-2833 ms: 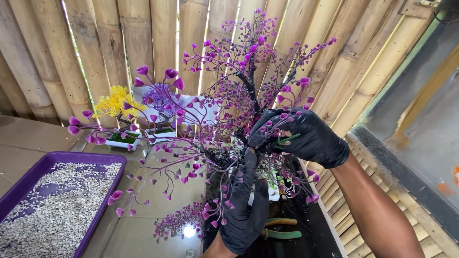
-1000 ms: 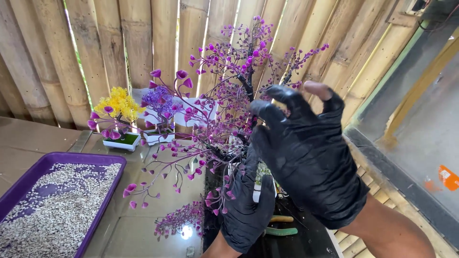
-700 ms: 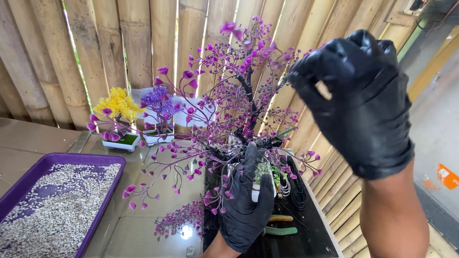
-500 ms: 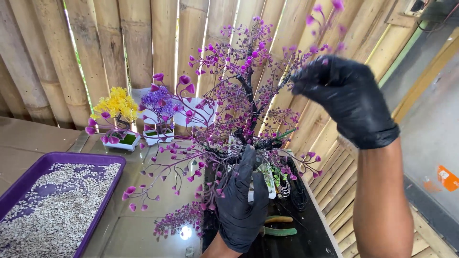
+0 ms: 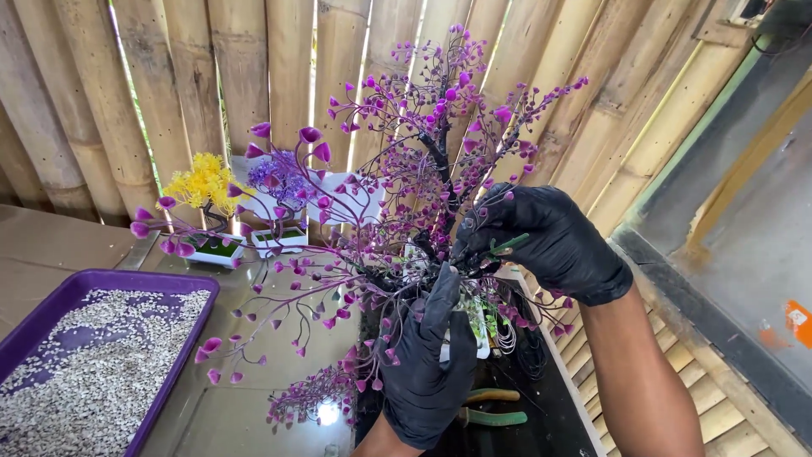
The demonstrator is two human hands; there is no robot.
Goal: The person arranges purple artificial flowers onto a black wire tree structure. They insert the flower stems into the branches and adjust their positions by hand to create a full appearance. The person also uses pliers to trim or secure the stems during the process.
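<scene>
gloved hands at a purple bead tree (image 5: pixel 423 186), centre of the frame

the left hand (image 5: pixel 431 368) is wrapped shut around the tree's base and small white pot (image 5: pixel 475 326), seemingly to steady it; the right hand (image 5: pixel 541 241), half curled, pinches into the branch fork beside a green stem (image 5: pixel 507 246); a purple tray (image 5: pixel 182 360) of pale grit sits lower left; pliers (image 5: pixel 491 406) lie below; small potted trees (image 5: pixel 211 199) stand behind
</scene>
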